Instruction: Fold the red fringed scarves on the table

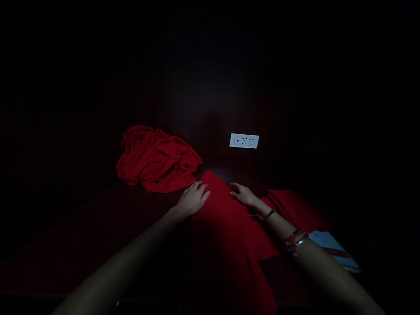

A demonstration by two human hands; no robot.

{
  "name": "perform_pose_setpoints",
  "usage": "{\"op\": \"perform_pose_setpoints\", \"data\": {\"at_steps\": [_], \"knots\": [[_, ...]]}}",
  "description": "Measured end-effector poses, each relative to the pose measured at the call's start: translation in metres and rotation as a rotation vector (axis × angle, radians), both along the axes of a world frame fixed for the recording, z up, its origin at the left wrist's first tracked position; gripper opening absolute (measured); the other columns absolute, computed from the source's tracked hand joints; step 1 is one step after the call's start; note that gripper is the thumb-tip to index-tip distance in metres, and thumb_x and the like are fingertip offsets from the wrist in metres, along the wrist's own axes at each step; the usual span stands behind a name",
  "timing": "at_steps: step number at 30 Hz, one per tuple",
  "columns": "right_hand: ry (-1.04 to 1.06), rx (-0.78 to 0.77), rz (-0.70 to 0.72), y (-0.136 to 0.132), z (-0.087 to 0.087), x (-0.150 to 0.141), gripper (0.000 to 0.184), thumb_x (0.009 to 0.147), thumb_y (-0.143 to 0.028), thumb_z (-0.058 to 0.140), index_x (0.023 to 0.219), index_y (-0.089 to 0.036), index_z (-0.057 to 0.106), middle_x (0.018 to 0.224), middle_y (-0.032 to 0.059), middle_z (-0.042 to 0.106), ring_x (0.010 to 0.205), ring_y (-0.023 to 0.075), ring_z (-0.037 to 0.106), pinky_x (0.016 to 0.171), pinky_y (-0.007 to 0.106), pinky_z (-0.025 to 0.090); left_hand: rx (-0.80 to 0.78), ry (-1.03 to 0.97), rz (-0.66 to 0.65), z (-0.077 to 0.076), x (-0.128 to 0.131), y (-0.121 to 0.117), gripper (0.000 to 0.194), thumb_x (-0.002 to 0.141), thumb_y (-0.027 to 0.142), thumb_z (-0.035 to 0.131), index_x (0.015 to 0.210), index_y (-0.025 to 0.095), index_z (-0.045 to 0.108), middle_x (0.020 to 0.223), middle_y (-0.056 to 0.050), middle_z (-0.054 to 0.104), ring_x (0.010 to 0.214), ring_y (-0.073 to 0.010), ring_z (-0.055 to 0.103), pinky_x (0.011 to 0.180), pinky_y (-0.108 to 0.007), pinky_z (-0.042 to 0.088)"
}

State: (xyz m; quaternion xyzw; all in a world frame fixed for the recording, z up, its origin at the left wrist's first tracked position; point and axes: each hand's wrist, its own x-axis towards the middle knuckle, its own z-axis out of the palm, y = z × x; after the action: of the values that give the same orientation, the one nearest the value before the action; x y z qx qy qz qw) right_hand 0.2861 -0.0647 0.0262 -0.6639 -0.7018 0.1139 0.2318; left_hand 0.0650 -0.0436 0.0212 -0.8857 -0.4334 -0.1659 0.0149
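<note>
A long red cloth (223,227) lies spread out in front of me and runs down past the bottom of the view. My left hand (193,197) rests at its left edge, fingers apart and loosely bent; a ring shows on one finger. On the opposite edge is my right hand (243,194), its fingers reaching inward, slightly curved and not closed on anything visible. Bracelets (295,240) circle the right forearm. Beyond my left hand sits a crumpled heap of red fabric (160,162) with fringe at its upper left.
A white wall socket (244,140) shows on the dark wall behind. More red fabric (295,205) lies to the right, partly behind my forearm. Near it is a pale flat packet or booklet (331,245) with a red band. The dark tabletop (82,245) fades into shadow.
</note>
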Motion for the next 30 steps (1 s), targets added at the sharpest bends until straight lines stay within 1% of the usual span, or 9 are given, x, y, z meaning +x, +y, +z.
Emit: {"op": "perform_pose_setpoints", "data": {"at_steps": [2,6,10,13,16,19,24,28,30], "knots": [[0.024,-0.005,-0.072,-0.001,-0.007,0.000,0.044,0.074,-0.023,0.045,0.115,-0.009,0.041,0.111,0.0111,0.050,0.098,0.0159,0.048,0.082,0.023,0.037,-0.069,0.006,-0.017,0.000,0.009,0.015,0.050,0.083,0.044,0.018,0.124,0.017,0.027,0.132,-0.008,0.023,0.119,-0.0198,0.019,0.094,-0.035,0.022],[0.028,0.021,-0.161,0.010,-0.015,0.004,0.041,0.076,-0.024,0.042,0.114,-0.008,0.043,0.115,0.0111,0.047,0.104,0.0153,0.044,0.085,0.023,0.034,-0.266,0.115,-0.017,-0.016,0.017,0.034,0.056,0.081,0.049,0.017,0.127,0.019,0.021,0.134,-0.005,0.015,0.121,-0.0212,0.011,0.094,-0.045,0.015],[0.065,0.002,-0.198,0.023,-0.012,0.007,0.037,0.075,-0.023,0.043,0.110,-0.009,0.048,0.106,0.0087,0.054,0.093,0.0133,0.051,0.076,0.019,0.039,-0.259,0.114,0.001,-0.024,0.015,0.035,0.056,0.080,0.050,0.015,0.127,0.020,0.020,0.134,-0.004,0.014,0.122,-0.0191,0.010,0.095,-0.045,0.013],[0.070,0.006,-0.229,0.025,-0.007,0.006,0.026,0.071,-0.019,0.047,0.093,-0.011,0.059,0.090,0.0069,0.061,0.082,0.0142,0.056,0.068,0.020,0.041,-0.258,0.117,0.011,-0.022,0.013,0.032,0.057,0.080,0.051,0.012,0.127,0.021,0.020,0.134,-0.003,0.013,0.122,-0.0192,0.009,0.094,-0.047,0.012],[0.054,0.057,-0.247,0.023,-0.003,0.003,0.020,0.072,-0.018,0.045,0.082,-0.014,0.062,0.085,0.0060,0.062,0.083,0.0147,0.055,0.070,0.020,0.039,-0.255,0.121,0.015,-0.021,0.014,0.032,0.057,0.079,0.052,0.011,0.127,0.022,0.020,0.135,-0.002,0.013,0.122,-0.0196,0.009,0.094,-0.048,0.012],[0.039,0.086,-0.289,0.021,0.000,0.003,0.021,0.074,-0.020,0.041,0.084,-0.016,0.060,0.087,0.0044,0.061,0.083,0.0130,0.054,0.070,0.018,0.038,-0.255,0.125,0.020,-0.023,0.014,0.035,0.057,0.079,0.052,0.011,0.127,0.022,0.019,0.135,-0.002,0.012,0.122,-0.0197,0.009,0.094,-0.048,0.012],[0.018,0.007,-0.363,0.017,-0.005,0.011,0.022,0.073,-0.017,0.041,0.090,-0.013,0.055,0.082,0.0077,0.060,0.073,0.0152,0.056,0.063,0.021,0.039,-0.274,0.160,0.060,-0.025,0.012,0.038,0.061,0.078,0.055,0.011,0.128,0.021,0.018,0.135,-0.004,0.010,0.122,-0.0218,0.007,0.093,-0.050,0.010],[-0.135,0.106,-0.316,0.011,-0.005,0.006,0.034,0.074,-0.020,0.044,0.107,-0.015,0.045,0.101,0.0123,0.052,0.092,0.0201,0.048,0.074,0.029,0.038,-0.249,0.139,0.076,-0.022,0.009,0.035,0.059,0.079,0.052,0.011,0.128,0.019,0.020,0.135,-0.005,0.008,0.122,-0.0218,0.005,0.094,-0.048,0.010],[-0.207,0.219,-0.200,0.009,0.000,-0.002,0.037,0.077,-0.023,0.039,0.113,-0.015,0.040,0.113,0.0126,0.043,0.103,0.0199,0.040,0.083,0.031,0.034,-0.171,0.083,0.093,-0.020,0.007,0.034,0.055,0.081,0.046,0.011,0.128,0.018,0.020,0.135,-0.004,0.005,0.122,-0.0205,0.002,0.095,-0.045,0.011]]}}
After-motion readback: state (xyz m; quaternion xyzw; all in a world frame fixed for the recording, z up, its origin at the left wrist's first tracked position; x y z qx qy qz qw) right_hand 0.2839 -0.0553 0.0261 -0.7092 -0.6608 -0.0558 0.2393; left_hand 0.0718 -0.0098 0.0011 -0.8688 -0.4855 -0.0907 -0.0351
